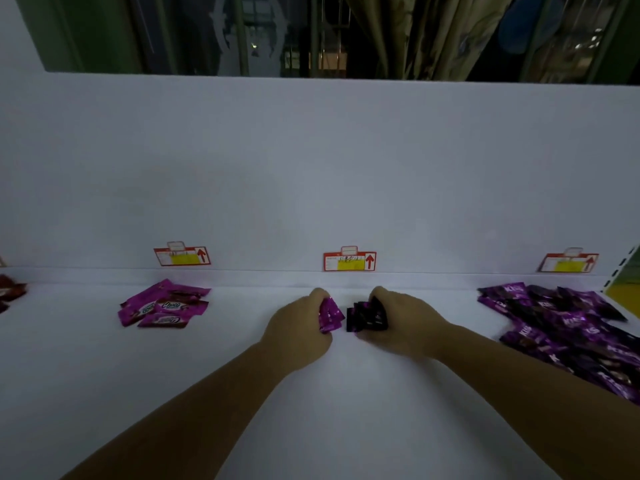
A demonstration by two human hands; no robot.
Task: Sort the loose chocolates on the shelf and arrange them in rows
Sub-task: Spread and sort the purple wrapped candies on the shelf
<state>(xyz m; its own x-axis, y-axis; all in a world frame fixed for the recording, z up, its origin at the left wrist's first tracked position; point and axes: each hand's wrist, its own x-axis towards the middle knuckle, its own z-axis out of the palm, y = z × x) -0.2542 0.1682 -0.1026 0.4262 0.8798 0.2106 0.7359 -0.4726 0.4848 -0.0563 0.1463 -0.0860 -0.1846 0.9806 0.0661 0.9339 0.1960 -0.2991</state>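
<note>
On the white shelf both my hands rest near the middle, side by side. My left hand is shut on a small stack of magenta chocolate packets. My right hand is shut on a bunch of dark purple packets, held against the shelf. A loose group of magenta Choco packets lies to the left. A large heap of dark purple Kiss packets spreads over the right side.
Three red-and-yellow price tags sit along the shelf's back wall. A few dark red packets show at the far left edge. A yellow-green upright bounds the shelf on the right.
</note>
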